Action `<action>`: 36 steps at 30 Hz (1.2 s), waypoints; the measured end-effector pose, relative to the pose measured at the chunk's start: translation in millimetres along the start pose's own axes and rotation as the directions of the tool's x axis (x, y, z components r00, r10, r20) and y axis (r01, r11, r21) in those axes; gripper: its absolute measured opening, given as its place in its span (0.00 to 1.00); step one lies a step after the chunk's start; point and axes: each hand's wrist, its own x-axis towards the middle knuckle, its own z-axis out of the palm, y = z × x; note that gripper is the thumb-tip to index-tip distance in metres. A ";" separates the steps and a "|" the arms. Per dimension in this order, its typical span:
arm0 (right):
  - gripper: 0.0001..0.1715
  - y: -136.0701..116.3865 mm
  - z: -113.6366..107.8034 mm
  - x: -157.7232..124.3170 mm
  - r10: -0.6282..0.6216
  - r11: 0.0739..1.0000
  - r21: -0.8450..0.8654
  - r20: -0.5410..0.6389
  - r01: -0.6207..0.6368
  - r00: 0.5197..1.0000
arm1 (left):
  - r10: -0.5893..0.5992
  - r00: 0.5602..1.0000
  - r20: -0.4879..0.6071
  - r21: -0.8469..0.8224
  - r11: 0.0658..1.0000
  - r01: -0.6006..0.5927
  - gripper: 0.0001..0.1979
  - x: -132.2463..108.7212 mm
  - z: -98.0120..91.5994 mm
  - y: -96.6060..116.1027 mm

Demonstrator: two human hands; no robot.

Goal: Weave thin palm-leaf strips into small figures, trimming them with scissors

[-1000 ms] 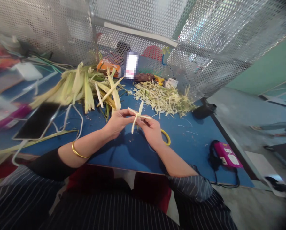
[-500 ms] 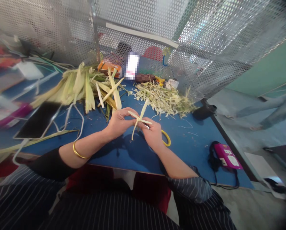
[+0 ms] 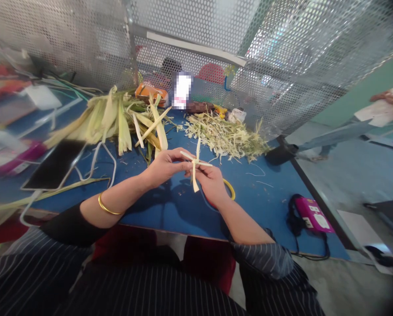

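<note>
Both my hands meet above the blue table (image 3: 262, 197), pinching two pale leaf strips crossed over each other (image 3: 195, 164). My left hand (image 3: 165, 166) grips the crossing from the left, fingers closed on the strips, a gold bangle on its wrist. From the right, my right hand (image 3: 212, 182) holds the same crossing, fingers curled. One strip stands nearly upright, the other lies roughly level. A yellow ring-shaped thing (image 3: 229, 188) lies on the table just behind my right hand.
A heap of long pale-green leaves (image 3: 117, 118) lies at the back left, a pile of shredded leaf scraps (image 3: 225, 134) at the back right. A dark phone with a white cable (image 3: 54, 164) lies left. A pink device (image 3: 311, 213) lies right. Perforated metal screens (image 3: 282, 66) stand behind. Another person walks at far right.
The slanted strip has turned from a diagonal to nearly upright between my fingers. Both hands stay in place. The person in the background has moved further right.
</note>
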 end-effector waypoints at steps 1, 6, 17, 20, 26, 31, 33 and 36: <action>0.12 -0.1 0.2 0.0 -0.003 1.000 0.001 0.007 0.003 1.000 | -0.005 1.000 0.001 -0.005 1.000 0.005 0.08 -0.2 0.4 -0.4; 0.10 2.2 0.1 -0.4 -0.017 1.000 0.009 0.046 0.017 0.999 | 0.014 1.000 0.005 0.031 0.999 -0.014 0.08 -1.4 0.9 1.5; 0.16 3.7 -3.9 -0.2 -0.062 0.997 -0.026 0.182 0.068 0.981 | 0.005 0.998 0.061 0.075 0.997 -0.010 0.11 -2.5 -2.6 4.1; 0.16 6.2 -1.7 0.1 -0.073 0.997 -0.013 0.148 0.076 0.986 | 0.040 0.999 0.032 0.090 0.995 -0.043 0.11 -1.6 -2.5 1.1; 0.09 7.3 -0.9 -0.6 -0.040 0.999 -0.022 0.030 0.041 0.999 | 0.070 0.994 -0.085 -0.013 0.997 -0.072 0.09 1.2 1.7 -5.9; 0.10 3.5 -9.7 1.8 0.022 0.992 0.124 -0.228 0.007 0.973 | -0.061 0.989 -0.136 -0.132 0.990 0.043 0.09 0.1 3.6 -5.1; 0.11 2.6 -13.0 3.3 0.070 0.974 0.225 -0.242 -0.015 0.968 | -0.083 0.991 -0.107 -0.120 0.990 0.070 0.10 -0.4 3.7 -5.4; 0.09 1.7 -13.8 3.8 0.126 0.934 0.350 -0.124 -0.075 0.984 | -0.136 0.991 -0.019 -0.114 0.985 0.133 0.11 -0.7 4.5 -7.5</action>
